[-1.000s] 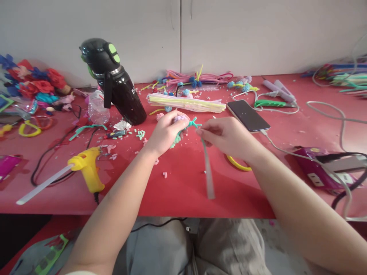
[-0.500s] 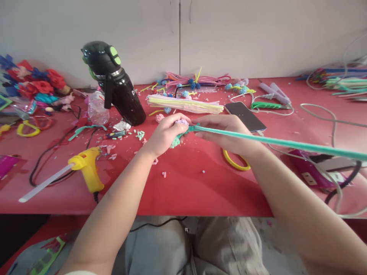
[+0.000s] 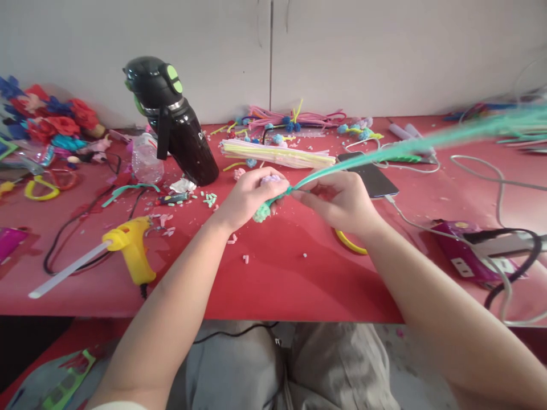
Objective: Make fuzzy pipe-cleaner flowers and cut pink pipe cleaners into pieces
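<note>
Red covers the counter (image 3: 277, 285), whose near edge runs above grey trousers (image 3: 299, 364). Nearest on the left lies a yellow glue gun (image 3: 130, 250) with a clear glue stick poking from its rear toward the counter's edge. At mid-counter the left hand (image 3: 248, 196) is closed around a small fuzzy piece (image 3: 262, 210), mint green at its lower end and lilac at the top. Touching it, the right hand (image 3: 342, 199) pinches a teal pipe cleaner (image 3: 384, 154) just beside the piece; the long free end sweeps up and right, blurred. A yellow ring (image 3: 348, 244) lies partly under the right wrist. Right of that, a magenta power strip (image 3: 465, 256) holds a plug and cables. Behind the right hand rests a dark phone (image 3: 378, 181) on a white cable. Farther back lies a bundle of pale yellow pipe cleaners (image 3: 277, 155), with a black bottle (image 3: 179, 131) leaning left of it. Pink pipe cleaners (image 3: 299, 117) lie against the wall.
</note>
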Tool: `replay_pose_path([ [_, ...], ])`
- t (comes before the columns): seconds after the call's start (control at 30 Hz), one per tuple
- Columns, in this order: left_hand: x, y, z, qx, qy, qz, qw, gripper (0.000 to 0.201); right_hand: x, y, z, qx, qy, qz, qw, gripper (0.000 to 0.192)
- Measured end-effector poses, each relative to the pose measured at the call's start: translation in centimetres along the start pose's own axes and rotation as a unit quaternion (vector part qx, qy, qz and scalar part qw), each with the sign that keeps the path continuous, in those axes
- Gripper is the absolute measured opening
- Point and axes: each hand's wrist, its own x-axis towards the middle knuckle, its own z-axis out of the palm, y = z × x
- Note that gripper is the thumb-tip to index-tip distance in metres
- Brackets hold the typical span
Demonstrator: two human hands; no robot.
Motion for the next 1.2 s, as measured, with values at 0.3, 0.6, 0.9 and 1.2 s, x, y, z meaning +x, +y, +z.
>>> replay_pose_path([
  [0.3,-0.2,0.1,0.1,0.045,0.050,0.036,0.997,0.016,0.4,-0.6,-0.3,0.066,-0.033,0.047,0.996,0.020],
  [0.6,0.0,0.0,0.0,0.095,0.080,0.062,0.990,0.012,0.3,0.1,-0.4,0.034,-0.039,0.051,0.997,0.021],
  [0.9,0.1,-0.9,0.2,0.180,0.104,0.099,0.973,0.011,0.3,-1.1,0.6,-0.065,0.101,-0.005,0.993,0.013],
  [1.2,0.0,-0.9,0.7,0.270,0.144,0.142,0.941,0.018,0.7,-0.7,0.1,-0.076,0.072,0.105,0.989,0.036],
])
